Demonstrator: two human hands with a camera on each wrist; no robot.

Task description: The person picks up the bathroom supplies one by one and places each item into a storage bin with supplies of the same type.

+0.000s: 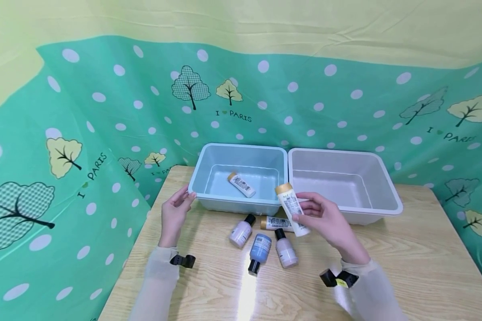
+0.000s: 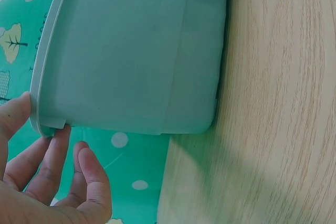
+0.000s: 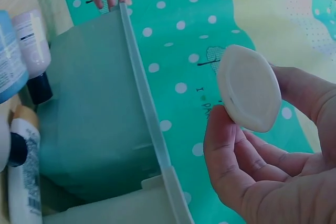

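Note:
My right hand grips a white bottle with a gold cap between thumb and fingers, tilted, just in front of the bins. Its pale oval base faces the right wrist view. My left hand pinches the front left corner of the light blue bin, thumb and fingertips at the rim. Inside that bin lies a similar white bottle. On the table, another white bottle lies partly hidden behind a pinkish bottle and the held bottle.
A second pinkish black-capped bottle and a blue bottle lie in front of the blue bin on the wooden table. A pale grey bin stands against the blue bin's right side. Behind hangs a green dotted cloth.

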